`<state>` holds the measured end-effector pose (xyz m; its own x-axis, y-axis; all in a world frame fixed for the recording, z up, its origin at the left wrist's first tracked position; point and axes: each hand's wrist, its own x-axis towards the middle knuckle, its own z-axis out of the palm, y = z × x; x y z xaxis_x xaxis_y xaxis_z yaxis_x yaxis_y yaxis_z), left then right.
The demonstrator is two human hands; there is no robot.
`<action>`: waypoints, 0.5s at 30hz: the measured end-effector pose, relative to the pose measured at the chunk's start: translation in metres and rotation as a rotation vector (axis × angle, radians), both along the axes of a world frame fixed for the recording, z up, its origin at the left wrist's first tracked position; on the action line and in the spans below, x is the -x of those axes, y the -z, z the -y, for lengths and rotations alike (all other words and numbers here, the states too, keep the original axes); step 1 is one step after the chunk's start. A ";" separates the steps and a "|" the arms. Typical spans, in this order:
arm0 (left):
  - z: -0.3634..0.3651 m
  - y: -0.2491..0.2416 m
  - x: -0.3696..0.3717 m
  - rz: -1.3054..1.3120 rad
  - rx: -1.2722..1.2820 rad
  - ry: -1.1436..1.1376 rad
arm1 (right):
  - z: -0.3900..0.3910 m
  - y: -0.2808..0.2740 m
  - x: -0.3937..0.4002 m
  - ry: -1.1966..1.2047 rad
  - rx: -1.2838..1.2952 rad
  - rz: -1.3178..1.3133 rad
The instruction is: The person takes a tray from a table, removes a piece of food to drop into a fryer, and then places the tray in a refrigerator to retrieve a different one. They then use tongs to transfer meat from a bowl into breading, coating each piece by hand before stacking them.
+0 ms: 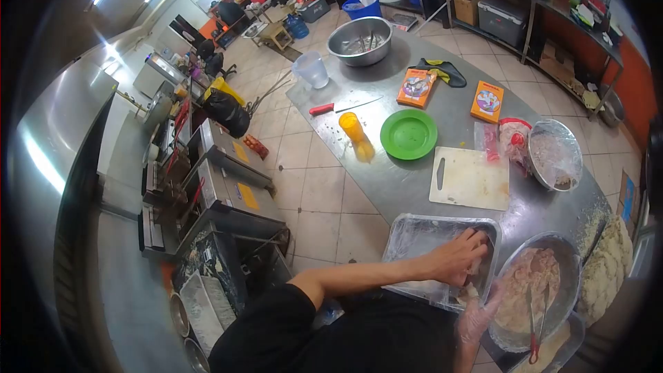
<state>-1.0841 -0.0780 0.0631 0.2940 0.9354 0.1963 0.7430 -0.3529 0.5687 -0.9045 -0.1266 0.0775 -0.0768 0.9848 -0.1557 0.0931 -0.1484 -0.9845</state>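
My left hand (457,257) reaches across into the right side of a metal tray (407,235), its fingers curled over a small pale piece that is mostly hidden. The tray has a whitish coating. At its near right corner my right hand (476,319), seemingly in a clear plastic glove, closes from below on the same spot; what its fingers hold cannot be made out. Just right of it stands a metal bowl (505,262) of pinkish, battered-looking raw meat (528,280), with red-tipped tongs (532,328) resting in it.
Beyond the tray lie a white cutting board (469,179), green plate (409,135), orange cup (351,124), red-handled knife (323,108) and two orange boxes (416,88). A big metal bowl (359,41) stands farther back. Flour-like crumbs (608,269) lie right; fryers (224,193) stand left.
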 end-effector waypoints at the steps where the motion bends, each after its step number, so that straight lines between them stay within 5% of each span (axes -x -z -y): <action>1: 0.000 0.005 0.002 0.072 -0.059 0.048 | 0.001 -0.001 -0.001 0.018 -0.011 0.029; 7: 0.021 0.007 0.000 0.181 -0.074 -0.146 | -0.002 -0.015 0.005 0.024 0.028 -0.149; 9: 0.018 0.003 -0.003 0.246 -0.079 -0.217 | -0.002 -0.024 0.006 -0.046 -0.064 0.136; 15: 0.018 0.011 -0.019 0.239 -0.013 -0.346 | 0.015 -0.021 0.005 -0.007 -0.021 0.172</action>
